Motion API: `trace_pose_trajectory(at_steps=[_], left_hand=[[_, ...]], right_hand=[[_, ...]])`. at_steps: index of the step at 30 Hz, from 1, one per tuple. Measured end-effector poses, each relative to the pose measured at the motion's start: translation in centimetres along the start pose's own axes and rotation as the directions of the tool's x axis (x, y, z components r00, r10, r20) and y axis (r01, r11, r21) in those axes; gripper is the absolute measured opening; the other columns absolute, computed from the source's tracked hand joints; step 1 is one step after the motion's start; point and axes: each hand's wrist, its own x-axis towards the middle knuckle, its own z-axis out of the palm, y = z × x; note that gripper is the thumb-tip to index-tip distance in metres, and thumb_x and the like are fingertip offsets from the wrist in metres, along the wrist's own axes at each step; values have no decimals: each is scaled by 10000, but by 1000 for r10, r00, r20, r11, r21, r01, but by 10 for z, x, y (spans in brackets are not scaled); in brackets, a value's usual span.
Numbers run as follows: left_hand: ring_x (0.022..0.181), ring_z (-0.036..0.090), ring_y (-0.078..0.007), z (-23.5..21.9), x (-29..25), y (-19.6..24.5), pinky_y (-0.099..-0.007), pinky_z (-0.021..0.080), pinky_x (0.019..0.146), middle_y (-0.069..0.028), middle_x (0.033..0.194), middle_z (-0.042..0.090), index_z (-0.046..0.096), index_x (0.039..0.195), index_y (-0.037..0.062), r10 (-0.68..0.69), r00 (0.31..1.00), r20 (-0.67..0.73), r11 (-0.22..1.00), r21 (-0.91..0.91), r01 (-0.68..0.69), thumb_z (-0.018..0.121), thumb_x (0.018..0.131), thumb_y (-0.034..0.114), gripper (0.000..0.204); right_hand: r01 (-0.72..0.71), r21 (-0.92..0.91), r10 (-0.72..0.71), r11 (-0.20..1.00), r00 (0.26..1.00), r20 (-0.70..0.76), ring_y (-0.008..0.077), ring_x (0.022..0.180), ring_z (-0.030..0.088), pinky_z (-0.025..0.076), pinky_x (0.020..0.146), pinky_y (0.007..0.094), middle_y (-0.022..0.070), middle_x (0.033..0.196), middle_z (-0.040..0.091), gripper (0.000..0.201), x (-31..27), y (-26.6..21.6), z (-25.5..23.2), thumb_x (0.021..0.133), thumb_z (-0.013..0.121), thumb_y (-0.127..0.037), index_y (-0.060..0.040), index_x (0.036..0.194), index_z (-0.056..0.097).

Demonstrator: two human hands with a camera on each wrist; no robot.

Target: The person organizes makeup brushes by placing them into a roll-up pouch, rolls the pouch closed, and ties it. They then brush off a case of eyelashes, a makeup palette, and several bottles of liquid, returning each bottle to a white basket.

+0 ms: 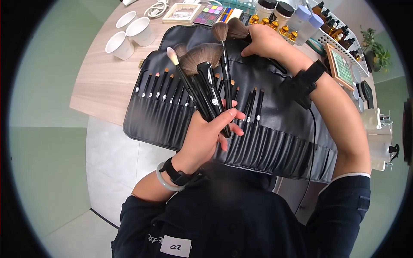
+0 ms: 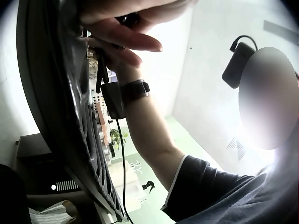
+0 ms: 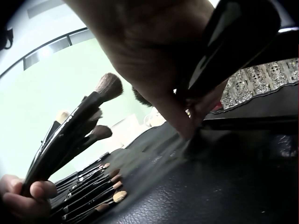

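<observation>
My left hand (image 1: 205, 133) grips a bundle of black-handled makeup brushes (image 1: 210, 84) above the brush roll (image 1: 279, 109), heads pointing away from me. Among them are a large brown fan brush (image 1: 201, 59) and a pale-tipped brush (image 1: 173, 56). Towards the far edge of the roll, my right hand (image 1: 267, 41) holds a makeup brush with a dark, fluffy head (image 1: 237, 29). Its thick black handle (image 3: 233, 39) passes under the palm in the right wrist view, with fingertips close over the leather. Smaller brushes (image 1: 157, 84) stand in the roll's slots.
White paper cups (image 1: 140, 32) stand at the back left of the table (image 1: 92, 84). Along the back are an eyeshadow palette (image 1: 208, 15), jars (image 1: 284, 10) and small amber bottles (image 1: 274, 25). A white basket (image 1: 349, 41) with dropper bottles stands right. A cable (image 1: 314, 142) hangs from my right wrist.
</observation>
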Motion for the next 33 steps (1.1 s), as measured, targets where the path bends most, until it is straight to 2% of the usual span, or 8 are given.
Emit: trace_pose_trajectory(at_steps=[4,10,12,15,25,28,30,33], left_hand=[[593,585,-156,2,-1,-2,-183,342,295,-137,852,584,481,1065,-22,28,999,-32,1000,2,-28,546,825,143,298],[597,585,-155,0,-1,-4,-183,343,296,-132,854,583,482,1066,-20,40,999,-35,999,-14,-40,552,825,148,303],[599,585,-154,0,-1,-4,-183,343,296,-130,854,583,483,1067,-18,39,999,-36,999,-19,-40,554,825,149,303],[601,587,-157,-1,-1,-4,-184,343,295,-130,854,583,488,1064,-12,28,999,-31,999,-31,-29,556,824,146,296],[601,589,-162,-4,-1,-4,-187,349,289,-134,848,582,493,1054,-3,29,1000,-1,998,-53,-29,549,826,139,275],[602,590,-161,-5,-1,-5,-187,349,290,-134,848,583,491,1053,-2,29,999,16,998,-58,-28,544,828,140,271],[603,590,-159,-5,0,-5,-184,350,290,-132,847,582,487,1058,-1,35,999,31,998,-59,-33,535,833,138,268],[603,590,-158,-5,0,-5,-181,351,290,-132,847,582,483,1062,-3,30,999,27,998,-54,-29,533,835,135,271]], right_hand=[[12,35,-11,999,1000,-20,302,881,585,466,764,367,172,923,605,440,0,2,3,608,734,-288,5,910,605],[-96,54,100,994,993,-68,314,857,588,471,753,379,180,886,607,368,0,-3,0,634,696,-239,9,889,601],[-6,-91,-11,996,983,-182,319,854,587,475,747,384,189,872,607,303,0,0,5,644,668,-194,10,860,606],[19,-92,-39,996,973,-228,330,836,572,457,735,383,190,837,591,278,0,1,9,648,650,-163,17,841,561],[61,-194,-101,979,974,-203,328,830,576,471,724,398,189,823,594,216,16,-17,12,668,615,-115,13,831,556],[72,-233,-129,970,963,-238,324,821,580,479,705,397,185,812,594,165,17,-22,16,678,579,-72,3,823,552],[94,-310,-207,946,913,-352,327,807,583,481,691,400,174,794,597,143,19,-21,18,686,539,-34,-1,824,551],[76,-330,-186,941,931,-315,329,793,591,484,681,402,173,792,603,127,24,-20,13,709,509,-37,1,822,553]])
